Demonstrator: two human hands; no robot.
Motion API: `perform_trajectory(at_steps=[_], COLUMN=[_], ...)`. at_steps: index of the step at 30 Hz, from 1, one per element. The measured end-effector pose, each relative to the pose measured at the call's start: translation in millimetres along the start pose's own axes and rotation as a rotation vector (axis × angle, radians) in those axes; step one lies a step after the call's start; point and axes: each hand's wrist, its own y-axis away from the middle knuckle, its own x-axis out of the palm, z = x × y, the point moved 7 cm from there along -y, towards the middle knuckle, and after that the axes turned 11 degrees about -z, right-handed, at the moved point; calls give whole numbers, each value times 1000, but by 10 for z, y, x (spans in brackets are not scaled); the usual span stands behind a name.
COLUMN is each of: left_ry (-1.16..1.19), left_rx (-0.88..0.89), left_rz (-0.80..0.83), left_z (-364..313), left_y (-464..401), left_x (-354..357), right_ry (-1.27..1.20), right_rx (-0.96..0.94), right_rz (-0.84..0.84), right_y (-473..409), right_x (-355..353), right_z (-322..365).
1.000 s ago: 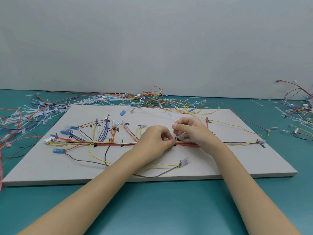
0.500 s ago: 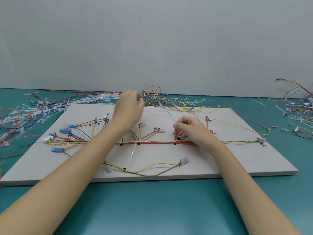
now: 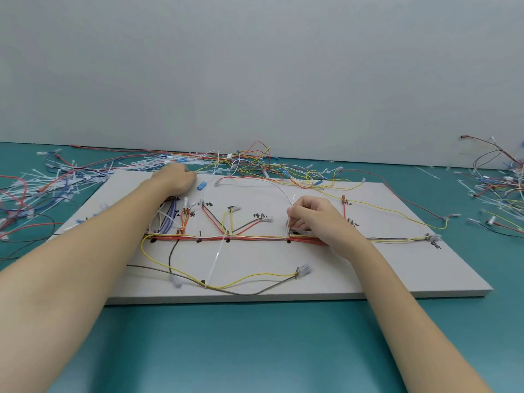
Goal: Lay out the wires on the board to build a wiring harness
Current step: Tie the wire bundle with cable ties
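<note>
A white board [image 3: 368, 268] lies on the teal table. A red, orange and yellow wire trunk [image 3: 255, 237] runs across it, with short branches going up to labelled spots. My right hand [image 3: 314, 219] rests on the trunk and pinches a thin white wire [image 3: 279, 188] that arcs in from the back. My left hand [image 3: 177, 180] reaches over the board's far left edge into loose cable ties. Its fingers are blurred and hidden, so I cannot tell whether it holds anything. A yellow and a brown wire loop to a clear connector [image 3: 303, 270] near the front.
Cable ties and wires [image 3: 56, 182] litter the table at the left. A tangle of coloured wires [image 3: 255, 163] lies along the back edge, another heap [image 3: 499, 188] at the right. A loose white cable tie [image 3: 217, 259] crosses the trunk. A blue connector [image 3: 202, 185] lies beside my left hand.
My left hand left the trunk and moved up and left to the cable ties at the board's far edge. My right hand stayed on the trunk.
</note>
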Motion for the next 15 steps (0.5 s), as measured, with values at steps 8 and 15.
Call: perform_trajectory(at_steps=[8, 15], left_ry=[-204, -111], left_rx=[3, 13], left_rz=[76, -39], left_z=[-44, -71], left_y=[-25, -12], left_x=[52, 2], right_ry=[30, 25], right_rx=[-20, -15], right_rz=[8, 7], right_y=[1, 0], right_x=[0, 0], right_z=[-2, 3])
